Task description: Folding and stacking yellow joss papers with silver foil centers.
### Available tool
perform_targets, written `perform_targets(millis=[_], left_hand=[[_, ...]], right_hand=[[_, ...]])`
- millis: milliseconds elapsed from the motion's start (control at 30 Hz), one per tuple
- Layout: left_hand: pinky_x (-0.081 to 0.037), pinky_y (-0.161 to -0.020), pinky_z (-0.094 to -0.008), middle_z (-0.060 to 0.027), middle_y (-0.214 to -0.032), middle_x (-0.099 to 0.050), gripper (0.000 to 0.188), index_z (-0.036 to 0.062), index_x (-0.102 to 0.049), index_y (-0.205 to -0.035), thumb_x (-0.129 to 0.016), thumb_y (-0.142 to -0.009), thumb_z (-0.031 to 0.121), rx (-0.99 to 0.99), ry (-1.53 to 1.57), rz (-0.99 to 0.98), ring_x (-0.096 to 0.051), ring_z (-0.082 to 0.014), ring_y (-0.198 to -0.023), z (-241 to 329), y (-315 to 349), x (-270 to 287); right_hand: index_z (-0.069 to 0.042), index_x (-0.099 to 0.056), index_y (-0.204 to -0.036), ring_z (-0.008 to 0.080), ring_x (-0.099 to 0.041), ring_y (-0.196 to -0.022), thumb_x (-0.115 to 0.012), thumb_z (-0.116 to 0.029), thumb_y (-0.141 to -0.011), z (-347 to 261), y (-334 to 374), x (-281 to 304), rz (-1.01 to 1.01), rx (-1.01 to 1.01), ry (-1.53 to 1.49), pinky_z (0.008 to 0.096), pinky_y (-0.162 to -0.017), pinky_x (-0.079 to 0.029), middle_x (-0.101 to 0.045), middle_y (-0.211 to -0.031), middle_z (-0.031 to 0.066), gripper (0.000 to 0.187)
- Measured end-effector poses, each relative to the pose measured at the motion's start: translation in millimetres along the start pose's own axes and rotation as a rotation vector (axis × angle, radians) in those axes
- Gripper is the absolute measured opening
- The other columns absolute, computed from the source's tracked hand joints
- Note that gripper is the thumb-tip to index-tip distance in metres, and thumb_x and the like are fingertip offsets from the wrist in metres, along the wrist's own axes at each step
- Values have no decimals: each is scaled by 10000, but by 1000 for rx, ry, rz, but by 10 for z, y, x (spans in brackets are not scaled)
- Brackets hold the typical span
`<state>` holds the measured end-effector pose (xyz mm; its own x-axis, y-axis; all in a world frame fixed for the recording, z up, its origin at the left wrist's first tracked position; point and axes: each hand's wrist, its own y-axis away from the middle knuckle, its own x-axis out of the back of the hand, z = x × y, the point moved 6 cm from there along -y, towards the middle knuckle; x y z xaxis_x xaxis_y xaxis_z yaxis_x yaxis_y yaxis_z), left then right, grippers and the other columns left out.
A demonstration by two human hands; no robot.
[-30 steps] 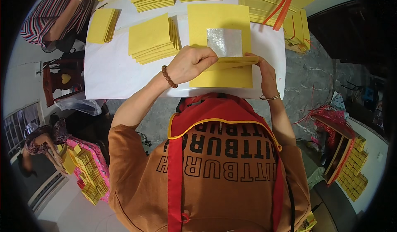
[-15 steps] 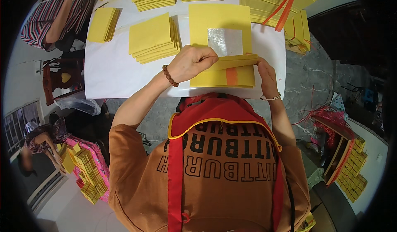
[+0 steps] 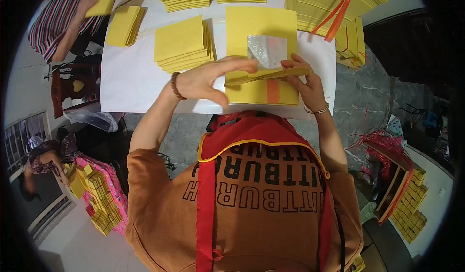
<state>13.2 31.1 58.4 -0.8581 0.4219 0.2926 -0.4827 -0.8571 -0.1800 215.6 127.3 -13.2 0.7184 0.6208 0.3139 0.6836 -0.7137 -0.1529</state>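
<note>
I have the right hand [image 3: 310, 89] pinching, thumb against fingers, the right end of a folded yellow paper [image 3: 273, 74], raised over yellow sheets [image 3: 261, 20] on the white desk [image 3: 128, 80]. Left hand [image 3: 197, 80]: half open, thumb spread; fingertips near the fold, contact I cannot tell.

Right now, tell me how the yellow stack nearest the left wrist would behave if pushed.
The stack would probably fan apart, since its layers sit unevenly at the edges. It seems unlikely to roll or tip, lying flat and low on the table. Its layers may be light and fairly stiff, as they look thin and straight-edged.
</note>
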Motion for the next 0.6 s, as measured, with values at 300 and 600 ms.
perform_targets(millis=[300,600], left_hand=[[-381,-918,-411,-50,-1197,-582,345,121,-613,-1134,-558,-794,115,-78,-1108,219,-498,-244,-1154,-164,113,-183],[-467,-847,-347,-94,-1079,-624,246,62,-644,-1002,-568,-775,118,-271,-1153,252,-592,-220,-1007,335,209,-425]], right_hand=[[-162,-616,-1138,285,-421,-1239,-689,-70,-745,-63,-43,48,-78,230,69,368,-1027,-311,-555,-1259,59,410],[-271,-583,-1186,232,-401,-1256,-612,-359,-785,-723,108,-93,-436,571,781,500,-1036,-200,-505,-1316,-36,411]])
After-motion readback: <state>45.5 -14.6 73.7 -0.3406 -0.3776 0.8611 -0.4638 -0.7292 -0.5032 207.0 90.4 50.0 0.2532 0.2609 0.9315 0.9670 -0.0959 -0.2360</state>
